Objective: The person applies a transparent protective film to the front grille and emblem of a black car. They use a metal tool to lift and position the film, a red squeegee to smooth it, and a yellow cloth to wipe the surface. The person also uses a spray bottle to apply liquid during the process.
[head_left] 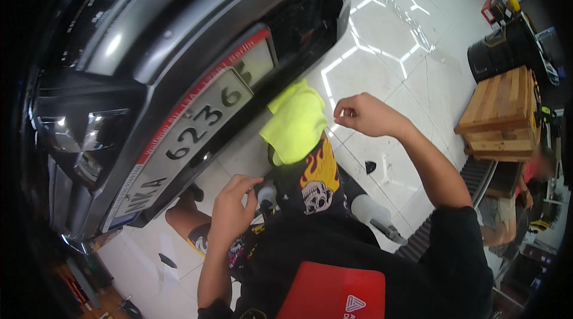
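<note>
My left hand [237, 204] is raised near the lower edge of a dark car bumper [197, 17], thumb and fingers drawn together. Farther right, my right hand [373, 116] hovers above the floor with fingers curled into a pinch. Anything between either hand's fingertips is too small to make out. A bright yellow-green cloth [295, 122] is draped over my knee, between the two hands. On the bumper sits a white licence plate [200, 134] in a red-edged holder. A white spray bottle [371, 210] is beside my leg, and part of a pale bottle [267, 195] shows near my left hand.
The car's headlight [89, 134] is at far left. Glossy tiles [412, 32] cover the floor, with a small black piece [370, 167] on them. A wooden box [498, 107], a black drum [498, 50] and another person [528, 178] are at right.
</note>
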Demonstrator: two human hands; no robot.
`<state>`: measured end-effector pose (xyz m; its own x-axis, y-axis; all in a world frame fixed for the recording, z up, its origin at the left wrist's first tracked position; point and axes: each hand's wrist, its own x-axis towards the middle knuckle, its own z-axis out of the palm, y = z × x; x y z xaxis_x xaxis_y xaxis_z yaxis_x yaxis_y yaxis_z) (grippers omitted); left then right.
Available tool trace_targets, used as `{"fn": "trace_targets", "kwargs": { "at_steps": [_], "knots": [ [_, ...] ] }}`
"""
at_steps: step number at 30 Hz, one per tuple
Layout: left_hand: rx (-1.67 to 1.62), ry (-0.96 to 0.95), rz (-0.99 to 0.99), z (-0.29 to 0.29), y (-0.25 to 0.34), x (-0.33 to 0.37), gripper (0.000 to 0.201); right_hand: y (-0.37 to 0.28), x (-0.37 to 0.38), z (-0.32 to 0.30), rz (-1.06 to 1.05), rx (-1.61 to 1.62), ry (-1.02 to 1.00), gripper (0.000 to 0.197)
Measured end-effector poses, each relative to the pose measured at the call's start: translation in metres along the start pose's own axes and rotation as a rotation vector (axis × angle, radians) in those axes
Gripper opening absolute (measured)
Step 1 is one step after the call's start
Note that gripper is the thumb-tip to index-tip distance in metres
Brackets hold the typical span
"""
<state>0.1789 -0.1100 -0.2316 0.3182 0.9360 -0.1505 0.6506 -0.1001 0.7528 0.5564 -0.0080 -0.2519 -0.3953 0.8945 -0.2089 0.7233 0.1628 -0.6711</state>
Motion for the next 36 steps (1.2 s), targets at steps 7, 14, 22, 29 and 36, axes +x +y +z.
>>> {"fn": "trace_targets", "kwargs": {
  "at_steps": [7,14,22,29,36],
  "knots": [
    [-0.005,-0.119,-0.122,0.021,-0.053,-0.005,0.024,0.010,-0.033,0.020,0.100,0.074,-0.113,0.022],
    [0.029,-0.161,-0.175,0.019,-0.084,-0.005,0.023,-0.031,-0.047,0.021,0.143,0.017,-0.253,0.023],
    [0.266,-0.434,-0.243,0.051,-0.123,-0.030,0.049,-0.088,-0.009,0.049,-0.202,0.019,-0.385,0.021],
    [0.080,-0.112,-0.159,0.032,-0.088,-0.027,0.043,-0.116,0.012,0.002,-0.218,0.196,-0.265,0.019],
    [-0.051,-0.092,-0.066,0.032,-0.081,-0.005,0.028,0.005,0.002,0.026,0.017,-0.026,-0.046,0.027]
  ]
}}
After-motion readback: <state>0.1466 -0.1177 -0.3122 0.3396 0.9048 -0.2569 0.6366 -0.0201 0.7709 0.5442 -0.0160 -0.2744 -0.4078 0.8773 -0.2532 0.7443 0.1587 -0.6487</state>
